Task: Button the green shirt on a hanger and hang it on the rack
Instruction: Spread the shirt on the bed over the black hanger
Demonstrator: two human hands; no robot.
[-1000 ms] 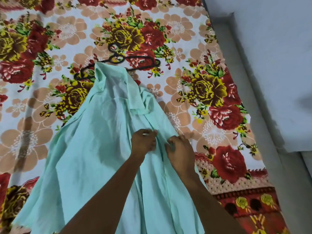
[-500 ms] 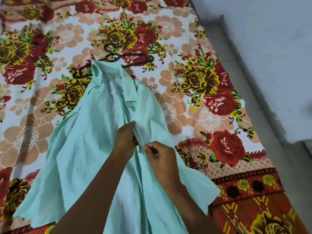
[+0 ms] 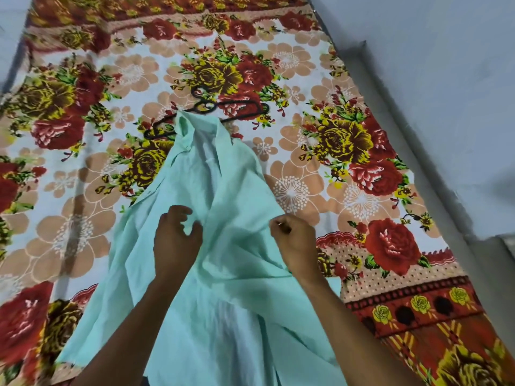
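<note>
Two hands on the green shirt point(image 3: 223, 274), which lies flat on the floral bedsheet point(image 3: 362, 162) with its collar over the black hanger point(image 3: 237, 112). Shirt's long axis runs from the person up to the hanger; the front opening lies between the hands, nearer the left. Left hand point(image 3: 175, 240) hovers with fingers loosely curled and spread, gripping nothing. Right hand point(image 3: 295, 243) pinches the right front edge, pulled outward. Compared with half a second ago, the hands have separated and the left has let go of the cloth
</note>
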